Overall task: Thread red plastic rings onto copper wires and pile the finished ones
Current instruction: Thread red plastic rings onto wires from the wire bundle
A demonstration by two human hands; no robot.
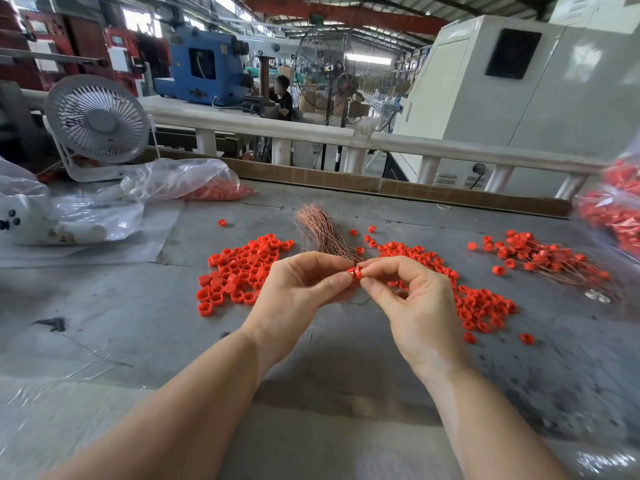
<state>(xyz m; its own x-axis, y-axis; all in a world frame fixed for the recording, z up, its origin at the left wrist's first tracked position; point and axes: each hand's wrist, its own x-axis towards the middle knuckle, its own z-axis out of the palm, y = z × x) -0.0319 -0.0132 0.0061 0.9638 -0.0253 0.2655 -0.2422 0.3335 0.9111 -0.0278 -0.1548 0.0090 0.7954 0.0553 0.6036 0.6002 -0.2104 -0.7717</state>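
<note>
While both hands meet above the middle of the worktop (104, 323), a single red ring (355, 273) sits pinched between them: a short, smooth plastic cylinder, hollow through its centre. The left hand (294, 289) grips it from the left with thumb and forefinger, and the right hand (412, 299) pinches it from the right, its other fingers curled loosely beneath. A thin dark strand curves below the hands, too fine to follow; whether it passes through the ring cannot be made out.

Just behind the hands lies the bundle of copper wires (318, 230), thin, bright and hair-like, fanned at its far end and with its near end hidden by the fingers. To the left, a heap of loose rings (239, 271) spreads flat on the grey, scuffed surface, some showing closed faces, others open holes. A second spread of rings (481, 306) runs behind and to the right of the right hand, partly covered by it. Farther right lies the pile of finished ones (543, 259), rings with fine wires trailing from them in a tangle.

Crumpled clear plastic bags (173, 181) rest at the far left, one holding red pieces, beside a small white desk fan (97, 123) with a round slatted grille. Another clear bag of red parts (620, 209) is cut off by the right edge and blurred.
</note>
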